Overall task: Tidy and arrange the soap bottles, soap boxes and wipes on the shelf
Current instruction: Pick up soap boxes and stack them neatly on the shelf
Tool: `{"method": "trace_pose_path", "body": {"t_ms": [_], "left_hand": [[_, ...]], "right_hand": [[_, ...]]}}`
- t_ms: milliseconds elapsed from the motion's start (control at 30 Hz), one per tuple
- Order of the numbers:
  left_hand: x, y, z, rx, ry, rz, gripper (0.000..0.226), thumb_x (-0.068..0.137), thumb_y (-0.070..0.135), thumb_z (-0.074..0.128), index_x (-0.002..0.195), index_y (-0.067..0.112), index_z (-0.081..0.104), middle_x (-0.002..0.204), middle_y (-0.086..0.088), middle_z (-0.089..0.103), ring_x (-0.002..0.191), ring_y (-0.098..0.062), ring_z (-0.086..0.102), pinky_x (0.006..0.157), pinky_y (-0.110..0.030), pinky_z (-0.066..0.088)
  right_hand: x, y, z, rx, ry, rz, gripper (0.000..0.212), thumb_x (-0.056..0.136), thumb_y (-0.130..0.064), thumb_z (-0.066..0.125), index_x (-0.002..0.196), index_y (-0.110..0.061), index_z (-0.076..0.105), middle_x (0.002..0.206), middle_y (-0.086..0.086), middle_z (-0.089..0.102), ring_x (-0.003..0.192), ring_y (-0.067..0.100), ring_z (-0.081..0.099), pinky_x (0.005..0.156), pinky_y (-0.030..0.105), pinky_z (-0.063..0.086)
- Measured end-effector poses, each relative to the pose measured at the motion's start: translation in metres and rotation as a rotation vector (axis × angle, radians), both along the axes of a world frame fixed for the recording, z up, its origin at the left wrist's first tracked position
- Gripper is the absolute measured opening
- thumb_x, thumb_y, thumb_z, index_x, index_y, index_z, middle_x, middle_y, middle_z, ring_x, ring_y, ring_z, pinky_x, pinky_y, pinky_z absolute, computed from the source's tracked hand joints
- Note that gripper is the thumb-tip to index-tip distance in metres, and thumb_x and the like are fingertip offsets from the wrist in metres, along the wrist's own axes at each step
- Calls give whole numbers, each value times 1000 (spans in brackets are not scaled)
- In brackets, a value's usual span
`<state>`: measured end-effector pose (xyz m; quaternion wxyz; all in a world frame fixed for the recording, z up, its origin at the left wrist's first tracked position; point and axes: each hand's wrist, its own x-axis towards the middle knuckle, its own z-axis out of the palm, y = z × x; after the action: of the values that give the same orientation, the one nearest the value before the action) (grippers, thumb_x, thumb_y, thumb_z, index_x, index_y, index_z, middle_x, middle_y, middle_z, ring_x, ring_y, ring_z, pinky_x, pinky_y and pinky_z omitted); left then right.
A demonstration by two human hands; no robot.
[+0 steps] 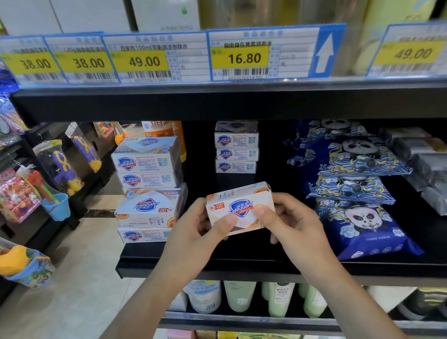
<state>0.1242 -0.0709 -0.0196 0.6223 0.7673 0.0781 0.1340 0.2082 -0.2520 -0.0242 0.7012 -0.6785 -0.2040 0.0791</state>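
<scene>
A white and orange soap box (239, 202) is held in front of the black shelf (257, 247), label toward me. My left hand (196, 231) grips its left side with the thumb on the front. My right hand (287, 217) grips its right side the same way. A stack of several soap boxes (148, 189) stands at the shelf's left end. A smaller stack of three soap boxes (236, 150) stands further back. Blue panda wipes packs (354, 178) lie overlapping to the right, with grey wipes packs (442, 168) beyond them. An orange bottle (163, 126) stands behind the left stack.
The upper shelf edge carries price tags (243, 56) close above the working space. Pale bottles (278, 294) fill the shelf below. Hanging toys (57, 171) line the rack to the left, across a tiled aisle floor (51, 325).
</scene>
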Motion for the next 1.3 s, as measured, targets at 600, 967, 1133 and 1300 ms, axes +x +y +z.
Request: {"method": "trace_pose_path", "body": {"t_ms": [600,967,1133,1300], "left_hand": [[-2,-4,2,-52,-2,97,45,84,54,64,119,26,70,104,12,80,83,-7,73,75,-22,56],[-1,-4,-1,-32,17,131,19,101,37,64,114,26,71,100,11,80,68,-2,66,68,-20,55],[-1,-3,-1,-23,28,125,23,99,41,64,114,27,72,99,9,80,67,-6,65,72,-23,57],[-2,-5,1,-32,0,124,43,89,58,57,112,25,73,93,7,80,67,-11,64,70,-27,56]], "right_hand": [[-9,-2,0,-113,-132,103,80,83,-42,86,150,-44,44,112,-7,73,104,13,71,91,31,58],[-11,-2,-5,-227,-289,77,98,76,-29,87,149,-59,29,143,-10,51,111,17,63,84,41,57],[-6,-3,-7,-224,-284,55,80,73,-32,88,137,-57,47,130,0,62,100,19,63,83,44,56],[-3,-4,-8,-201,-258,49,74,74,-24,93,134,-44,55,130,-1,64,98,18,66,84,49,57]]}}
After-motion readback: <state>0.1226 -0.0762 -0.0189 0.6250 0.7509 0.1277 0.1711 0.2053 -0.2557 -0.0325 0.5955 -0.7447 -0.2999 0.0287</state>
